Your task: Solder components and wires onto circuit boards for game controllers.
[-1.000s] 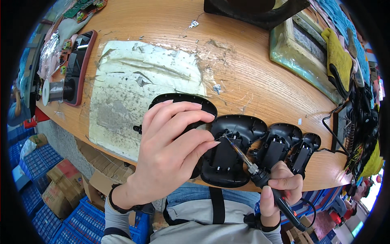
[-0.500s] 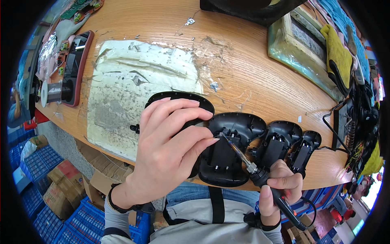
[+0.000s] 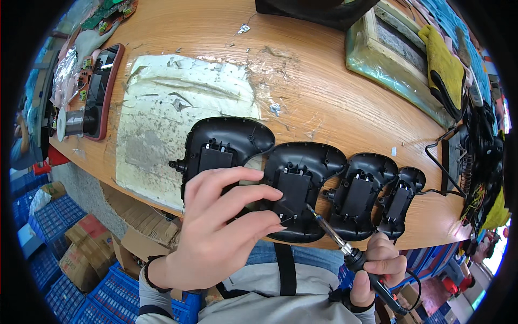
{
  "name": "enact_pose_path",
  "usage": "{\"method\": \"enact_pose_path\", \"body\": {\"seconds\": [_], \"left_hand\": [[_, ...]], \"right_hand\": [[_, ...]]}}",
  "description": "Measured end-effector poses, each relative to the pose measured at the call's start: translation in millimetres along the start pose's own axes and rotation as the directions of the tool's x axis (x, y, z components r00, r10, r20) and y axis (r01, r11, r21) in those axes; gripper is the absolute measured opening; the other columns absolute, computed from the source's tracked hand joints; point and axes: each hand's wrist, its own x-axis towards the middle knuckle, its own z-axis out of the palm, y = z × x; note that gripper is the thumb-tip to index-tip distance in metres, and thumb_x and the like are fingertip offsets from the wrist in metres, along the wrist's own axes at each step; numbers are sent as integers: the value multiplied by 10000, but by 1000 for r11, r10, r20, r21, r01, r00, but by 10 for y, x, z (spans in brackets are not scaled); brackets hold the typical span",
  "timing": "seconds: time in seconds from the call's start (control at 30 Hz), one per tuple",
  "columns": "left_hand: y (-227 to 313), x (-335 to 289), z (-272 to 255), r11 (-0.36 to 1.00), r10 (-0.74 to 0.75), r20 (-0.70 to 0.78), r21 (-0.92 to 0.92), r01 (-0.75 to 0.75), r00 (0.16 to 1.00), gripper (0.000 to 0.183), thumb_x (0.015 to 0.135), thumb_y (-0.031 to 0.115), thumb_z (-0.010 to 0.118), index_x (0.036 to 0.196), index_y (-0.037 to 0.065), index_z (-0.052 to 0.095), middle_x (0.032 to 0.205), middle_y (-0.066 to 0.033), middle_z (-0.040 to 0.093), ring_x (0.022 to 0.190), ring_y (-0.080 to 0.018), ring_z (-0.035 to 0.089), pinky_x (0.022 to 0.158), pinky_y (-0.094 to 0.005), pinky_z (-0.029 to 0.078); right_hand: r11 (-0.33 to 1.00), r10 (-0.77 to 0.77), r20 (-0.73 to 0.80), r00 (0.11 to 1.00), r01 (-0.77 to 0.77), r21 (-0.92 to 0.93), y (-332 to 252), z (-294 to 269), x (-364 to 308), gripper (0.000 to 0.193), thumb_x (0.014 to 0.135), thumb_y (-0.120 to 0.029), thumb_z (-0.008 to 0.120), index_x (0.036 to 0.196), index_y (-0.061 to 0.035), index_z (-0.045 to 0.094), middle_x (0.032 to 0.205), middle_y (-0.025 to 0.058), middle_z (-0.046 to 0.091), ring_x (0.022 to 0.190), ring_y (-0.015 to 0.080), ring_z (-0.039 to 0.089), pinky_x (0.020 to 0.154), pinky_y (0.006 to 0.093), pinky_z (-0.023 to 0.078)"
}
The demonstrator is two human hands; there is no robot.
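Note:
My right hand (image 3: 380,267) grips a soldering iron (image 3: 353,258) by its black handle, its tip pointing up and left over a black controller shell half (image 3: 318,154). That tip is beside the shell's rectangular battery box (image 3: 292,191). My left hand (image 3: 221,227) is closed, index finger and thumb pinched near the box's lower metal contacts on what looks like a thin strand of solder wire. Part of another shell half (image 3: 232,129) lies under the left hand. Further right are two more shell halves (image 3: 372,162) (image 3: 413,175), overlapping in the row.
A stained white sheet (image 3: 162,119) covers the left of the wooden table (image 3: 318,65). Beyond it lie a wire spool (image 3: 70,123) and a red-edged phone (image 3: 105,92). At right are a yellow glove (image 3: 445,70), a framed block (image 3: 377,65) and cables. Blue crates (image 3: 116,291) stand below.
Both hands have moved toward me, from the upper contacts to the lower end of the same shell's battery box. The left shell half is now less covered by my left hand.

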Motion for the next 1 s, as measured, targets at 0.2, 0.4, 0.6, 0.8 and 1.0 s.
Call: {"method": "enact_pose_path", "body": {"seconds": [0.2, 0.4, 0.6, 0.8, 1.0], "left_hand": [[-20, -17, 163, 999, 32, 20, 28, -33, 999, 116, 584, 111, 710, 667, 77, 638, 913, -18, 637, 995, -253, 522, 861, -415, 340], [-1, -29, 186, 998, 13, 19, 55, -14, 1000, 99, 585, 111, 708, 660, 88, 648, 913, -8, 641, 996, -249, 524, 873, -416, 337], [-21, -26, 212, 998, 20, 11, 62, -21, 1000, 96, 583, 121, 708, 656, 96, 652, 909, -4, 643, 991, -247, 526, 874, -415, 338], [-24, -30, 202, 997, 27, 11, 69, -28, 1000, 101, 583, 135, 710, 653, 92, 651, 908, -4, 644, 988, -245, 526, 869, -404, 341], [-26, -31, 205, 997, 27, 9, 67, -28, 1000, 102, 583, 138, 710, 650, 89, 650, 905, -3, 645, 985, -245, 527, 866, -396, 342]], "right_hand": [[999, 46, -4, 999, -46, 23, 19, 24, -103, 245, 634, -62, 690, 787, -25, 503, 487, 56, 480, 383, 148, 427, 414, 271, 286], [999, 0, -19, 1000, 1, 44, 59, 44, -122, 225, 633, -60, 688, 763, -26, 508, 499, 62, 491, 368, 145, 411, 404, 269, 275], [999, 3, 35, 999, -5, 50, 80, 42, -126, 218, 634, -60, 685, 763, -24, 513, 501, 63, 489, 371, 151, 402, 406, 271, 274], [999, 0, 33, 999, -2, 51, 90, 58, -130, 217, 635, -59, 683, 767, -26, 514, 508, 64, 492, 374, 152, 408, 406, 273, 279], [999, 2, 21, 1000, -3, 45, 92, 72, -135, 211, 633, -59, 683, 757, -26, 516, 506, 62, 488, 374, 149, 409, 407, 271, 283]]}}
